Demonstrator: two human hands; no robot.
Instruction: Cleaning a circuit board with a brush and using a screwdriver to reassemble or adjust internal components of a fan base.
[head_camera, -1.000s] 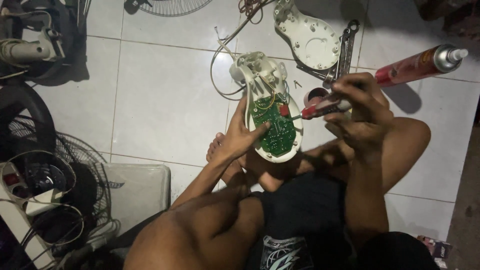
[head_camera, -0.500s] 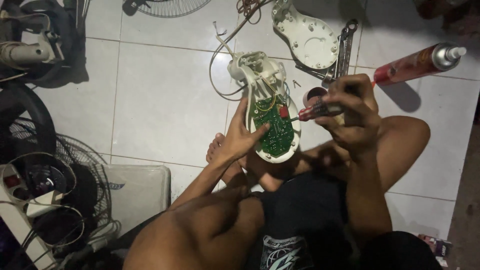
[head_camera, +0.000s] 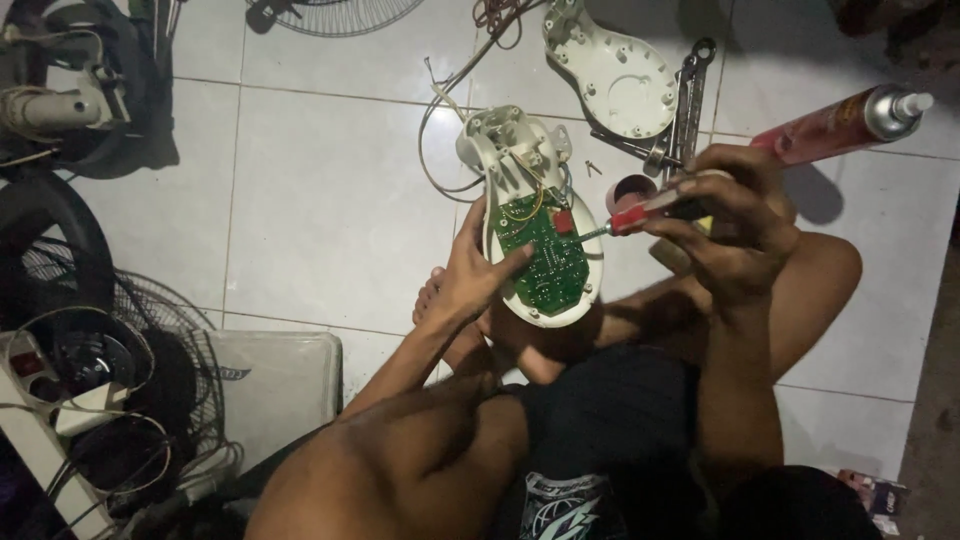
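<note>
A white plastic fan housing (head_camera: 505, 160) rests on my knee with a green circuit board (head_camera: 545, 255) inside it. My left hand (head_camera: 475, 270) grips the housing's left edge, thumb on the board. My right hand (head_camera: 725, 225) is shut on a red-handled screwdriver (head_camera: 640, 212) whose tip touches the board near a small red part (head_camera: 563, 222). A cable (head_camera: 445, 120) runs from the housing's top across the floor.
A white cover plate (head_camera: 615, 70), wrenches (head_camera: 690, 95) and a red spray can (head_camera: 840, 120) lie on the tiled floor beyond. Fan grilles (head_camera: 150, 330), a fan motor (head_camera: 60, 100), a power strip (head_camera: 40, 430) and a white box (head_camera: 275, 385) crowd the left.
The screwdriver and right hand have stayed at the board with only a slight shift. The left hand keeps its grip on the housing.
</note>
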